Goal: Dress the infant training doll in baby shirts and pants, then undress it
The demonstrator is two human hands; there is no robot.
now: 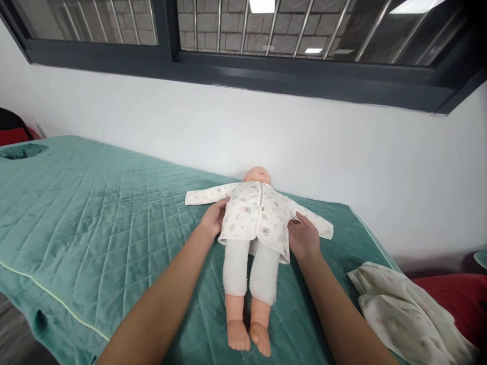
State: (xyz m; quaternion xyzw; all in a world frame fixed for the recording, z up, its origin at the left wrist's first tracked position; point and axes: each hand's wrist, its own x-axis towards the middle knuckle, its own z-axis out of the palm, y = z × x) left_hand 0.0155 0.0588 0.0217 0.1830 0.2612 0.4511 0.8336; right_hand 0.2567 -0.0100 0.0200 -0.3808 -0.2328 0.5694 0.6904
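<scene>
A baby doll lies on its back, its head by the wall and its bare feet toward me. It wears a white printed jacket with long sleeves stretched out sideways, and white padding covers its thighs. My left hand grips the jacket's side below the armpit, thumb at the front. On the opposite side, my right hand holds the jacket under the other sleeve, its thumb raised and its fingers partly hidden behind the cloth.
A green quilted cover spreads over the bed, with a hole at far left. Crumpled pale printed cloth lies at the right edge, beside something red. Behind stand a white wall and a dark-framed window.
</scene>
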